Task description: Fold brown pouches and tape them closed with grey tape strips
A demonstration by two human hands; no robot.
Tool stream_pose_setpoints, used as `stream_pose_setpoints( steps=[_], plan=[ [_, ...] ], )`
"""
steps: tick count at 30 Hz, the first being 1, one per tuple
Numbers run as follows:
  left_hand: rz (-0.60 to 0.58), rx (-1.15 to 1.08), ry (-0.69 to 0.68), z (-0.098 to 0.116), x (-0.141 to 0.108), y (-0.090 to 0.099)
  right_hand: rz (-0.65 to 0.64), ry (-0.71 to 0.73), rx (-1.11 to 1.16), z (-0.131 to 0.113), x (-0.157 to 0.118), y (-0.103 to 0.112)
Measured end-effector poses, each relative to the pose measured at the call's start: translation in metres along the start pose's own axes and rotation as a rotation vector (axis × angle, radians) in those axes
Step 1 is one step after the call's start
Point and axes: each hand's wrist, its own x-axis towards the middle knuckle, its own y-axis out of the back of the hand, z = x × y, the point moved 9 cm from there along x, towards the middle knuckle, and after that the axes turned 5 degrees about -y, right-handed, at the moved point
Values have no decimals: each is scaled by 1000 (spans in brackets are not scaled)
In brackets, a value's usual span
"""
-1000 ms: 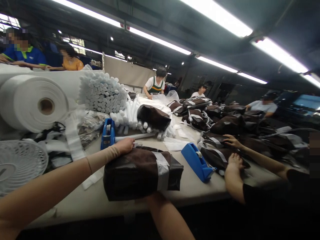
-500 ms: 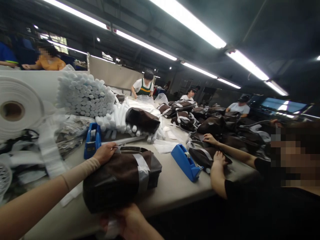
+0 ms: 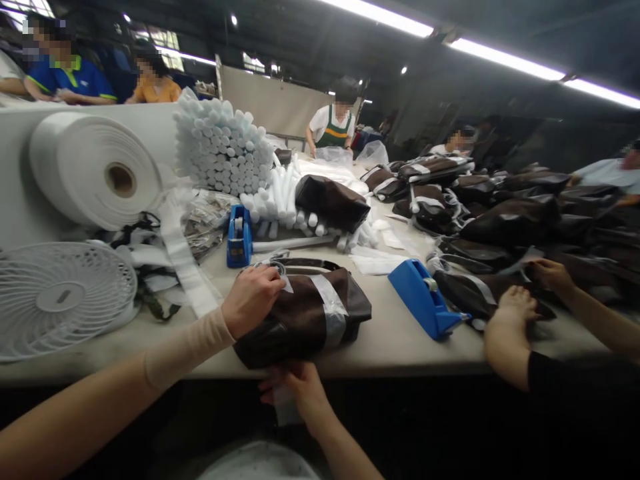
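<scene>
A dark brown leather-look bag lies on its side at the table's front edge, a white strip and clear tape banded round its right part. My left hand, in a beige sleeve cuff, is closed at the bag's upper left, by its handle, pinching a small white strip end. Below the bag's front side my right hand pinches a translucent strip hanging past the table edge. Blue tape dispensers stand behind the bag and to its right.
A white fan and a large white roll are on the left. White foam rods are stacked behind, another brown bag among them. At right, a co-worker's hands work on a bag near a pile of bags.
The view has turned left, bringing the fan into sight. My left hand has come slightly nearer over the bag's top, a white strip end now showing at its fingers. The right hand stays below the bag.
</scene>
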Motion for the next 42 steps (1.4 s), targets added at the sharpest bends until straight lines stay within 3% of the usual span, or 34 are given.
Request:
stream_pose_setpoints(
  steps=[4,10,14,18,21,23,27,32,37,42],
  plan=[
    [-4,105,49,18,-14,-14,-19,54,18,-4,20,-4],
    [405,120,-112,42,-63,-49,-1,74,-55,2,23,-4],
    [477,126,-114,41,-71,-60,-45,104,-401,-3,-7,-3],
    [488,112,-92,39,-67,-54,23,436,-877,-47,-63,-5],
    [497,66,-77,37,-67,-49,56,710,-936,-84,-95,-16],
    [504,21,-62,34,-69,-47,21,822,-888,-101,-98,-25],
    [511,-64,-21,28,-72,-46,-49,858,-724,-125,-67,-32],
    [508,-280,132,7,-73,-51,53,879,-775,-139,-26,-29],
    [556,-725,295,-25,-74,-56,224,745,-731,-134,-4,-17],
    [606,-836,284,-37,-72,-48,208,583,-814,-138,19,-19]
  ],
)
